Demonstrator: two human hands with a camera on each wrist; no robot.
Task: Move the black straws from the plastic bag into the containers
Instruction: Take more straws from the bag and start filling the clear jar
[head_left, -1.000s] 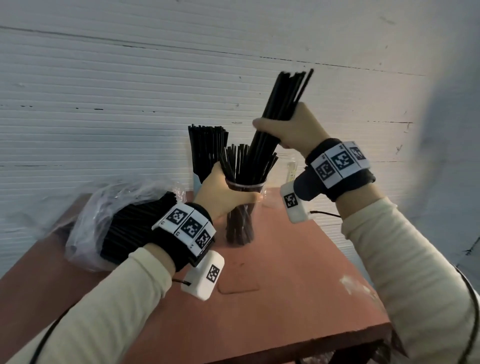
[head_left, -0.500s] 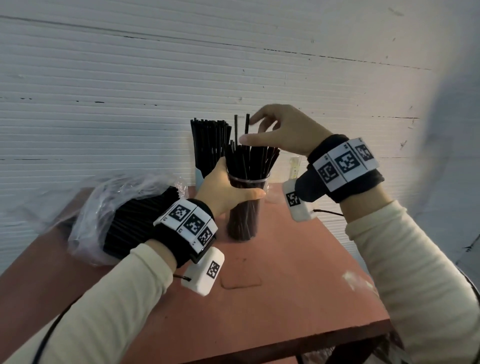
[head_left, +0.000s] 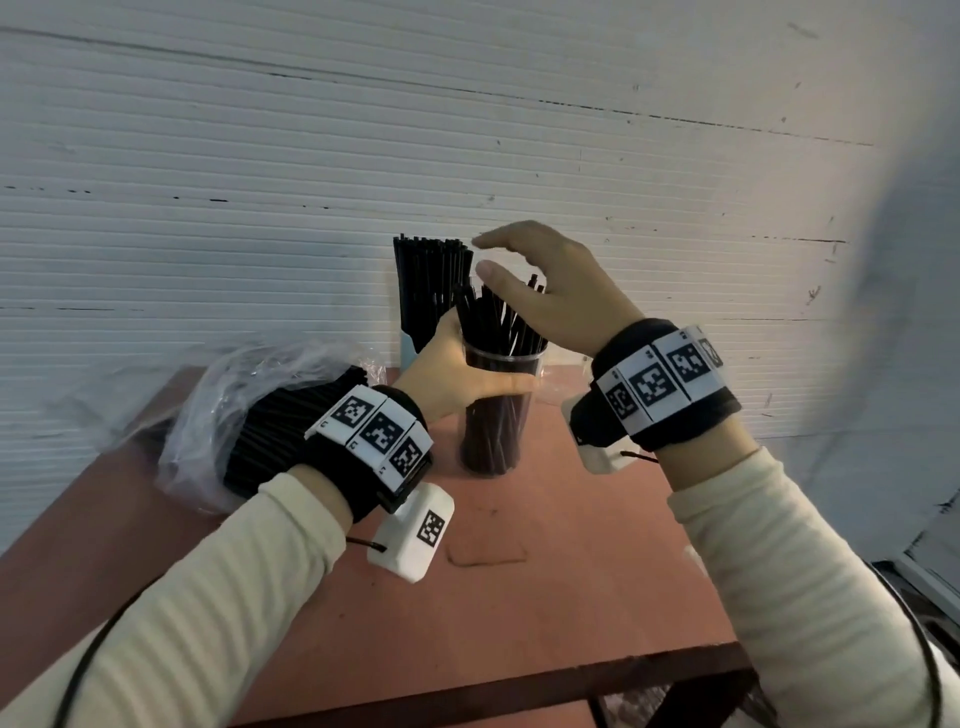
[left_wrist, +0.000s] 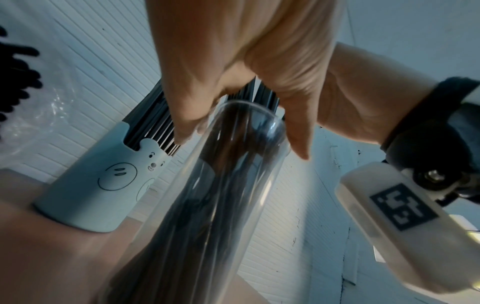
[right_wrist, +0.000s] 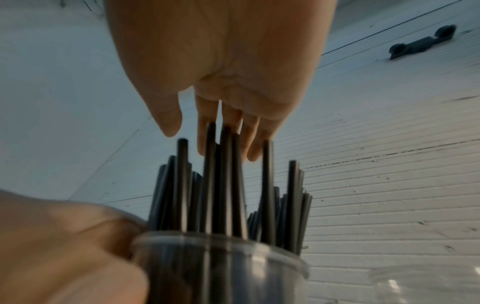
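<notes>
A clear plastic cup (head_left: 493, 415) full of black straws (head_left: 498, 322) stands on the red-brown table (head_left: 571, 561). My left hand (head_left: 457, 374) grips the cup near its rim, fingers and thumb curled round it (left_wrist: 233, 127). Flat above the straw tips hovers my right hand (head_left: 540, 291), its fingers straight (right_wrist: 207, 131), holding nothing. Behind the cup a pale blue bear-faced holder (left_wrist: 103, 185) is packed with black straws (head_left: 431, 280). To the left lies the clear plastic bag (head_left: 218, 405) with a thick bundle of black straws (head_left: 270, 436) inside.
A white ribbed wall (head_left: 260, 208) runs close behind the table. The table's front edge (head_left: 519, 686) is near me and its right edge drops off past my right forearm. A dark clip (right_wrist: 420, 43) sits high on the wall.
My right hand lowered a bundle of straws into the clear cup, let go, and now spreads flat over their tips. My left hand kept its hold on the cup.
</notes>
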